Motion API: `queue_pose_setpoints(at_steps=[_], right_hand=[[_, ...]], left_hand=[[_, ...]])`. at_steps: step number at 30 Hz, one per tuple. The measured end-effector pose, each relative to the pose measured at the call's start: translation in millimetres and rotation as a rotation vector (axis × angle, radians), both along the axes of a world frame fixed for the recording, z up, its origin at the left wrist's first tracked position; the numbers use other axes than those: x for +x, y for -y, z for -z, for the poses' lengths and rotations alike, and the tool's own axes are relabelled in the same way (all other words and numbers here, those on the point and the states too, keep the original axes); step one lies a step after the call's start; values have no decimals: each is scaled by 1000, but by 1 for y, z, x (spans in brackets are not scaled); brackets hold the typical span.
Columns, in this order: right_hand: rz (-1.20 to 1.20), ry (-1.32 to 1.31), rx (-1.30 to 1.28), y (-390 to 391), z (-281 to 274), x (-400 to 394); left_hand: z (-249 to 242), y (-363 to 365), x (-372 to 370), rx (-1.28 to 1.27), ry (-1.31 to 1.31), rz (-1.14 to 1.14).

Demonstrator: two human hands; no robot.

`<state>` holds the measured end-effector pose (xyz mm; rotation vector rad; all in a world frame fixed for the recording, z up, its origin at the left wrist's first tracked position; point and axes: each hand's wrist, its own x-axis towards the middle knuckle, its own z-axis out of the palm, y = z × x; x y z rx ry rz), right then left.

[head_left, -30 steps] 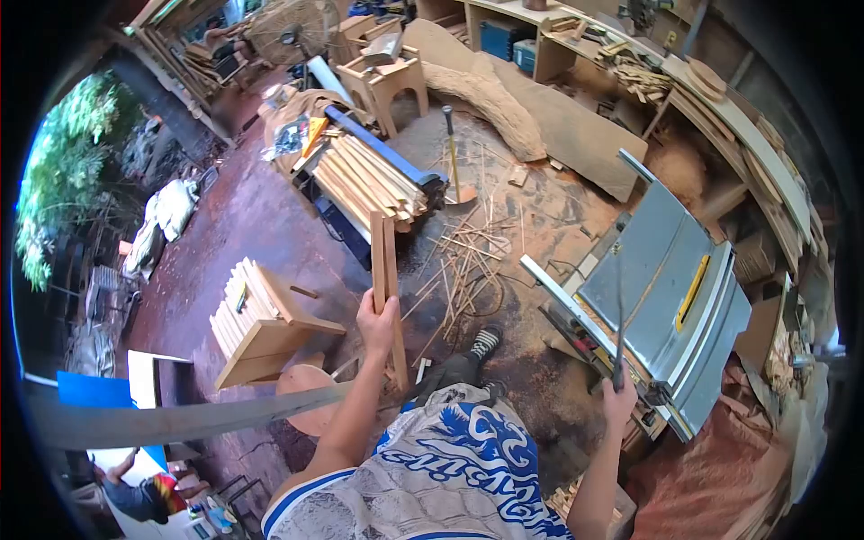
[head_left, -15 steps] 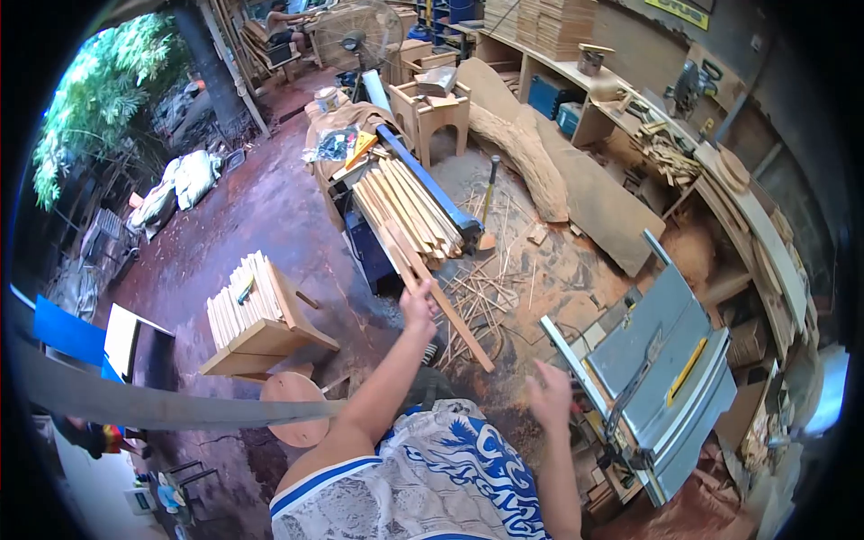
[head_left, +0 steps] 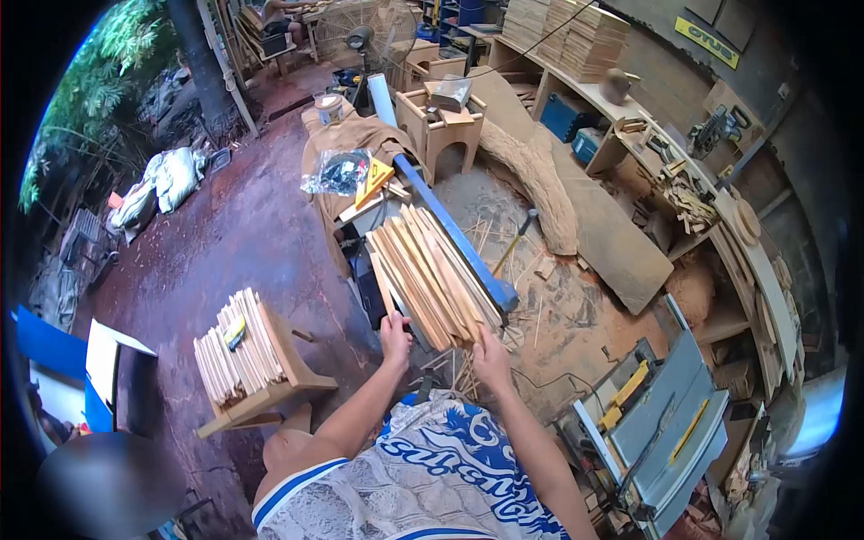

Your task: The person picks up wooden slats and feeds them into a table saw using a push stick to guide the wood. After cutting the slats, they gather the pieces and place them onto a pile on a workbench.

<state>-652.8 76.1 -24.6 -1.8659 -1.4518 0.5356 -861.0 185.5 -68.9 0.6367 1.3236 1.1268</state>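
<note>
A pile of pale wooden strips (head_left: 423, 274) lies on the machine with the blue rail (head_left: 450, 229). My left hand (head_left: 394, 340) is closed around the near end of a wooden strip (head_left: 382, 281) along the pile's left side. At the pile's near right corner, my right hand (head_left: 491, 360) pinches the end of a strip. The fingertips of both hands are partly hidden by the wood. A yellow triangular square (head_left: 373, 183) and a clear plastic bag (head_left: 337, 173) rest beyond the strips.
On my left, a wooden stool-like stand (head_left: 292, 346) carries more strips with a yellow tool (head_left: 235, 333) on top. A table saw (head_left: 661, 414) stands on my right. A long-handled hammer (head_left: 516, 241) leans near the pile, and offcuts litter the floor. A person (head_left: 281, 20) sits far off.
My left hand has brought its strip down to the pile's left side. My right hand, open in the air before, has moved left onto the strip ends. My view has shifted closer to the pile.
</note>
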Motion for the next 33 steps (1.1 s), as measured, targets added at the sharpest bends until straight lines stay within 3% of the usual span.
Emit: queue_pose_setpoints(at_steps=[3, 7, 12, 15, 18, 28, 30, 33], right_hand=[[76, 32, -62, -50, 4, -4], [75, 152, 56, -111, 8, -2], [19, 423, 5, -154, 14, -2], [98, 391, 127, -158, 14, -12], [155, 436, 151, -151, 10, -10], [317, 350, 37, -125, 30, 14], [270, 311, 170, -121, 26, 19], [273, 278, 158, -101, 18, 22]], left_hand=[[37, -46, -34, 18, -65, 13], [48, -75, -42, -108, 120, -31], [58, -79, -19, -154, -34, -15], [73, -85, -11, -183, -73, 64], [82, -90, -1, -262, 89, 16], [101, -89, 8, -290, 118, 57], [107, -91, 5, -289, 113, 94], [117, -86, 4, -267, 98, 101]])
